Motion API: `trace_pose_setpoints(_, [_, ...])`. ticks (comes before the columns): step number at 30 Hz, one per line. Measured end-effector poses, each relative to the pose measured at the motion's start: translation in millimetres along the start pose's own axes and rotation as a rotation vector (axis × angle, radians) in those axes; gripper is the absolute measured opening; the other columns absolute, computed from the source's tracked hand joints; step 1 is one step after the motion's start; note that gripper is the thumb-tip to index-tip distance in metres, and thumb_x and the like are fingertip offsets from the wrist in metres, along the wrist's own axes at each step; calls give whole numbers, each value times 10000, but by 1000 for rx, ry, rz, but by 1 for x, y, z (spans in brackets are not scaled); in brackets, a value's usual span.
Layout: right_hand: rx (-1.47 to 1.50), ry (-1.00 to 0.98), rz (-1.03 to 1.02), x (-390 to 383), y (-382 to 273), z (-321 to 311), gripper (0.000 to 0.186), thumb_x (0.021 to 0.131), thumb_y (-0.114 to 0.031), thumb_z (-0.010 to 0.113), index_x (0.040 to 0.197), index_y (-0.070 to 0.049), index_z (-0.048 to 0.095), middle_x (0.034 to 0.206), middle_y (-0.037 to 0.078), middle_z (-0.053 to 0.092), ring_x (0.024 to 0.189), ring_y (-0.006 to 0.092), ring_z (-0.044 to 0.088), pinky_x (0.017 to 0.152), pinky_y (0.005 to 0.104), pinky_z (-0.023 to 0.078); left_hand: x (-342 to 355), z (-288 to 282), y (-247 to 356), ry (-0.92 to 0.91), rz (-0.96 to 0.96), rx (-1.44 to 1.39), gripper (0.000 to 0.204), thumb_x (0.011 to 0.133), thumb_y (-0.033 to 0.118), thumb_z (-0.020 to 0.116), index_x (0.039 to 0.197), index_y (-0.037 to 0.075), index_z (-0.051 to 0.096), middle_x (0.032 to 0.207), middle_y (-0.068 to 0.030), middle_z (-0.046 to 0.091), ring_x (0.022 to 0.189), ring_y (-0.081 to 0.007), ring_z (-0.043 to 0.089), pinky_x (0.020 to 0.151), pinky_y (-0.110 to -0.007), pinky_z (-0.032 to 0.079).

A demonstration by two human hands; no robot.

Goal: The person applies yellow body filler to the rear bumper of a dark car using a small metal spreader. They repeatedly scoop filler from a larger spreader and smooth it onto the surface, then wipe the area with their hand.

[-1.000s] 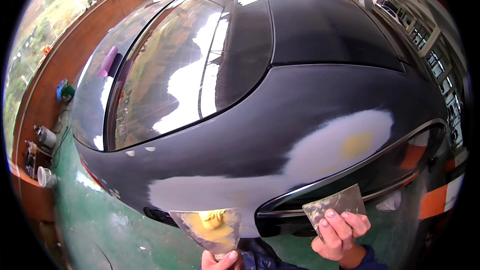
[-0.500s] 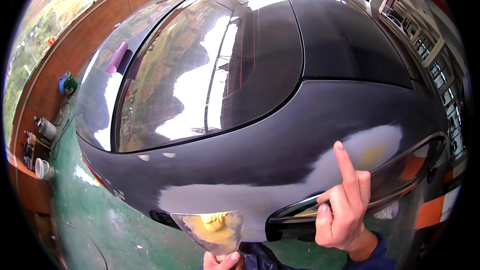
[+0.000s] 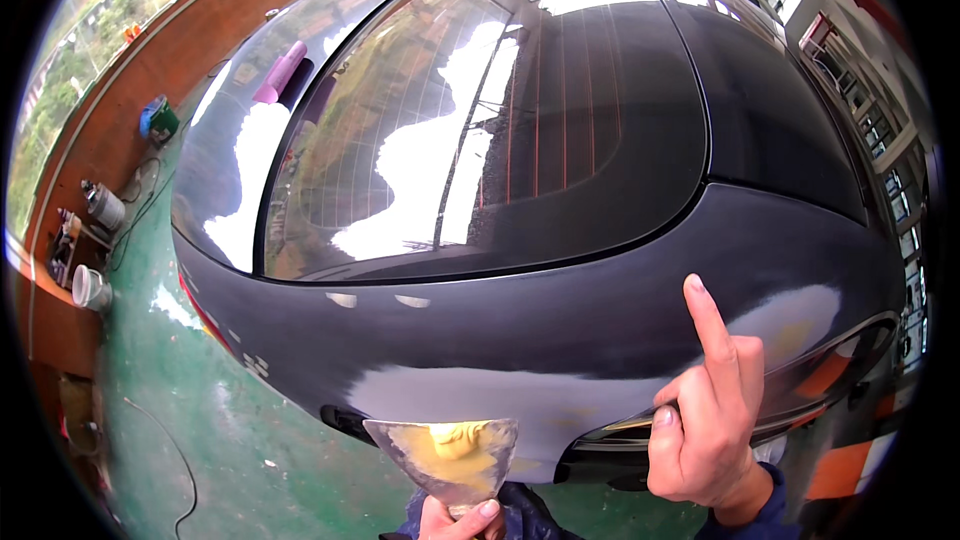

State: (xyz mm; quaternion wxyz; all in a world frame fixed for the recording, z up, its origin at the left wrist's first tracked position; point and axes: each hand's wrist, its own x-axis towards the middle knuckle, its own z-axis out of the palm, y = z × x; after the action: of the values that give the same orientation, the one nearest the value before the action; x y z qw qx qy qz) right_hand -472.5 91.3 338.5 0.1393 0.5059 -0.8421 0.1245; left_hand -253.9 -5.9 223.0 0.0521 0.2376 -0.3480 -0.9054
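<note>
My left hand (image 3: 462, 520) grips a wide putty knife (image 3: 482, 475) at the lower middle. A lump of yellow putty (image 3: 460, 438) sits on its blade, with smears around it. To the right, my right hand (image 3: 708, 430) holds nothing; one finger stretches upward, the others are bent and the thumb stands apart. Both hands are in front of a dark car's rear quarter panel (image 3: 560, 325). Light grey sanded patches (image 3: 420, 390) mark the panel, one with a faint yellow area. Part of the taillight (image 3: 850, 365) is behind my right hand.
The rear window (image 3: 610, 140) reflects light. A purple roll-shaped object (image 3: 282, 72) rests on the car's left side. Along the orange wall (image 3: 120, 70) stand a white bucket (image 3: 91, 288), a grey can (image 3: 103, 202) and a green container (image 3: 158, 120). A cable (image 3: 190, 480) crosses the green floor.
The view has shifted, so the car's window and panel appear farther right. Both hands sit slightly farther right in the picture. The putty knife stays in my left hand, its putty unchanged.
</note>
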Motion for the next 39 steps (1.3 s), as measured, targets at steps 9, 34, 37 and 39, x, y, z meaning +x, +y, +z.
trace_pose_setpoints(9, [-140,17,73,4,-57,-10,55,792,-104,594,840,-83,607,1211,167,649,957,242,499,854,371,387,3,-29,-2,25,92,-88,221,996,148,562,842,-9,538,568,-69,525,426,-161,515,384,-276,417])
trace_pose_setpoints(34, [-381,174,-322,35,-67,83,144,774,-172,734,916,-155,751,974,-54,723,887,124,488,931,327,267,19,-63,27,51,-58,-67,330,992,190,581,725,3,529,532,-69,515,433,-158,520,387,-272,401])
trace_pose_setpoints(37, [-394,144,-316,38,-70,81,132,783,-170,729,912,-161,754,972,-55,724,898,123,484,935,326,266,18,-66,23,48,-47,-82,303,988,185,587,753,1,532,535,-66,514,433,-157,518,385,-274,403])
trace_pose_setpoints(39, [-408,142,-325,37,-69,83,129,789,-171,727,914,-166,755,973,-57,724,909,122,482,941,326,266,19,-67,22,41,-48,-73,300,988,184,587,756,1,534,535,-66,516,432,-157,516,384,-274,403])
